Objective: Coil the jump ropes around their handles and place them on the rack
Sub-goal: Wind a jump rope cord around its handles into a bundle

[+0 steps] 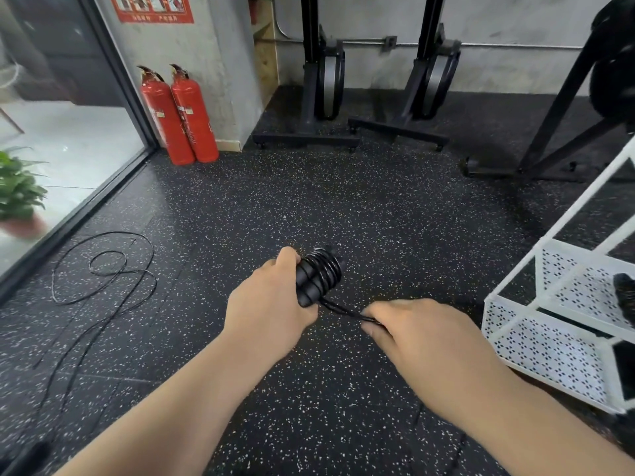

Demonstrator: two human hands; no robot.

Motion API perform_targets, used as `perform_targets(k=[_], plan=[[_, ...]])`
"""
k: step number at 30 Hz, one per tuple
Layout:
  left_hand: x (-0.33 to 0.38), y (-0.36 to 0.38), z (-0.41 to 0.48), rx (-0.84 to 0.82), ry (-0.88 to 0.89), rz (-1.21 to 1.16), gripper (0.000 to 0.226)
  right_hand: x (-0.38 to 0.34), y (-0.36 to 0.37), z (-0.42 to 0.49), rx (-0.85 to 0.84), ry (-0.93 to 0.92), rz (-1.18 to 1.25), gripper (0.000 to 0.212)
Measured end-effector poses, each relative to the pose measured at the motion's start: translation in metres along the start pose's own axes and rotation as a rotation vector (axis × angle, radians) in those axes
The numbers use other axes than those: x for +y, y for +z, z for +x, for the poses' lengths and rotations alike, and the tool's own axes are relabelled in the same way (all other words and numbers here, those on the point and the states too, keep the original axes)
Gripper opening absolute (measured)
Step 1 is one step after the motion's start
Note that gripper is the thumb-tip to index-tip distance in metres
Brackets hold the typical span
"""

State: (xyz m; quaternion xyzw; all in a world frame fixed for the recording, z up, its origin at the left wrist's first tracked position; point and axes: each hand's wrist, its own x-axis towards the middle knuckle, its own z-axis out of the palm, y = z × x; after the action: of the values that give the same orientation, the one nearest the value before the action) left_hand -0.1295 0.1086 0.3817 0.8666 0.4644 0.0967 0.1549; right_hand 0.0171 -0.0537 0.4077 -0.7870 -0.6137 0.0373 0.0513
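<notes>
Left hand (pixel 268 304): fingers and thumb are curled round the pair of black handles (pixel 304 290), which lie side by side and project forward past the knuckles.

Coiled rope (pixel 326 273): several turns are wound about the handles, just beyond the left fingers and touching them.

Loose tail (pixel 343 312): it leaves the underside of the coil and runs down and rightward, straight, into the right hand (pixel 412 328).

Right hand: the back is turned up and the fingers are curled under, pinching the tail at its near end. The exact hold is hidden beneath the hand, probably thumb against forefinger. The two hands sit near each other but apart, joined only by the tail.

Second jump rope (pixel 103 269): it lies uncoiled in loose loops on the speckled floor (pixel 309 207), well to the left of the left hand. One strand trails back alongside the left forearm.

Rack (pixel 536 352): white, with perforated shelves, it stands near the right hand on its right side. A dark item (pixel 625 297) rests on the upper shelf but is too cropped to identify.

Fire extinguishers (pixel 178 115): two red ones stand upright well ahead and left of the left hand.
</notes>
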Motion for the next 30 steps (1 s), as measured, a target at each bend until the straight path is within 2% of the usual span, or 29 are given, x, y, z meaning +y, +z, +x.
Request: perform_targets(k=[6, 12, 18, 24, 27, 30], plan=[[0.001, 0.014, -0.004, -0.111, 0.184, 0.125, 0.056, -0.004, -0.012, -0.004, 0.075, -0.022, -0.028, 0.046], [0.011, 0.023, -0.017, -0.266, 0.407, 0.186, 0.054, 0.017, -0.017, -0.001, 0.155, 0.037, 0.110, 0.032], [0.021, 0.018, -0.027, -0.389, 0.575, 0.098, 0.054, 0.040, -0.014, 0.004, 0.109, 0.110, 0.250, 0.030], [0.028, 0.004, -0.032, -0.486, 0.594, -0.045, 0.059, 0.056, -0.011, 0.010, -0.015, 0.151, 0.459, 0.014], [0.029, 0.001, -0.033, -0.510, 0.553, -0.176, 0.066, 0.065, -0.011, 0.012, -0.075, 0.147, 0.563, 0.012], [0.031, -0.004, -0.035, -0.504, 0.526, -0.365, 0.078, 0.069, -0.015, 0.011, -0.114, 0.174, 0.779, 0.019]])
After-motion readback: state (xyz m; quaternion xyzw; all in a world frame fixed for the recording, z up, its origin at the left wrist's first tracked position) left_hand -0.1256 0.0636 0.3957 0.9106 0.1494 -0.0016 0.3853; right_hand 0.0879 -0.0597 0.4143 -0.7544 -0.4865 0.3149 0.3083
